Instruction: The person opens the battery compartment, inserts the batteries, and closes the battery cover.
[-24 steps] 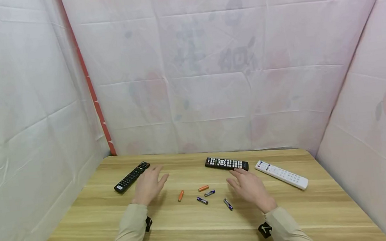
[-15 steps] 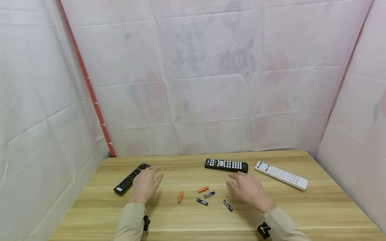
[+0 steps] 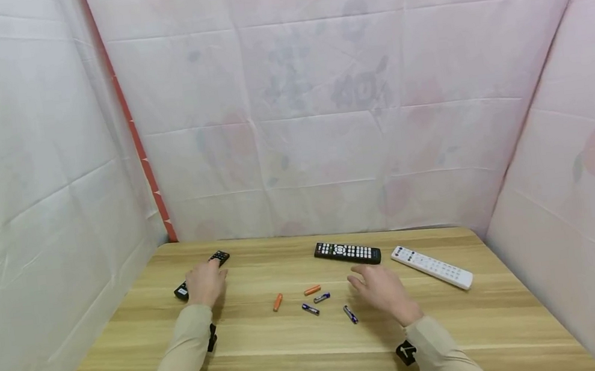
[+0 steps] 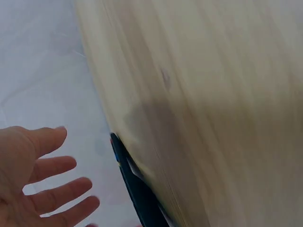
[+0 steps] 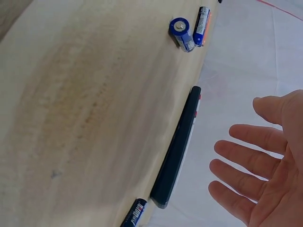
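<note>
My left hand (image 3: 205, 283) hovers over the black remote control (image 3: 221, 256) at the table's left, hiding its middle. In the left wrist view its fingers (image 4: 61, 191) are spread and stand apart from the dark remote's edge. My right hand (image 3: 382, 291) is held with relaxed fingers just in front of a second black remote control (image 3: 346, 253), holding nothing. Between the hands lie two orange batteries, one nearer the left (image 3: 278, 302) and one farther back (image 3: 312, 290). Several blue batteries (image 3: 310, 309) are beside them, one (image 3: 350, 314) close to my right hand.
A white remote control (image 3: 434, 268) lies slanted to the right of my right hand. The wooden table (image 3: 295, 367) is bounded by pale cloth walls (image 3: 315, 147) at the back and both sides. Black wrist devices (image 3: 406, 352) sit at the sleeves.
My left hand has moved left, from beside the left black remote to over it. My right hand has drawn back slightly from the second black remote. The remotes and batteries stay put.
</note>
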Demonstrator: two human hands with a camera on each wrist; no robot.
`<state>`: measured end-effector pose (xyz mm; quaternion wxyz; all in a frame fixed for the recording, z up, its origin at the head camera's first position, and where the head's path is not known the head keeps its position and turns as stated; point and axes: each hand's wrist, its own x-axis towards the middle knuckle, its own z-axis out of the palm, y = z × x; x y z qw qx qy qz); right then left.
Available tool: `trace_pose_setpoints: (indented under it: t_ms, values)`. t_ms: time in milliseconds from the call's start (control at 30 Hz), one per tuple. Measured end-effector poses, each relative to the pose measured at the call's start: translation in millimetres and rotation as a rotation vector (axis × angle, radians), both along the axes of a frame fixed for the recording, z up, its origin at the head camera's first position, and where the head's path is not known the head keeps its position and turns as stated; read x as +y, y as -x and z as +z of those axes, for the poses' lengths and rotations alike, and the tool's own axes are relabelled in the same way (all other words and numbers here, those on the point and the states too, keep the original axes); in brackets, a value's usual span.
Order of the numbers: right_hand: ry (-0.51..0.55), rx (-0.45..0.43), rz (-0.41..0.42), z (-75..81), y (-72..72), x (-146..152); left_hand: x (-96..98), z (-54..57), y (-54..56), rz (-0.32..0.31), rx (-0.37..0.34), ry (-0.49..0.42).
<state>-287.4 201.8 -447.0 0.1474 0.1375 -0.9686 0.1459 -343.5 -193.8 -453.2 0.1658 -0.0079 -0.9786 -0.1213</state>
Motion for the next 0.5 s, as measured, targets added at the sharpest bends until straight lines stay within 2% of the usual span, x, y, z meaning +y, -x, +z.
trace_pose_setpoints:
  t_ms: [133,233,500]
  values:
    - [0.015,-0.030,-0.005,1.2,0.0,-3,-11.2,-0.3,4.0,0.048,-0.091,0.042]
    - [0.024,-0.054,-0.011,1.5,-1.4,-3,-17.7,-1.5,5.4,0.052,-0.141,0.072]
    - [0.004,-0.020,-0.006,0.7,-2.0,-3,-25.3,-2.8,8.4,0.049,-0.234,0.057]
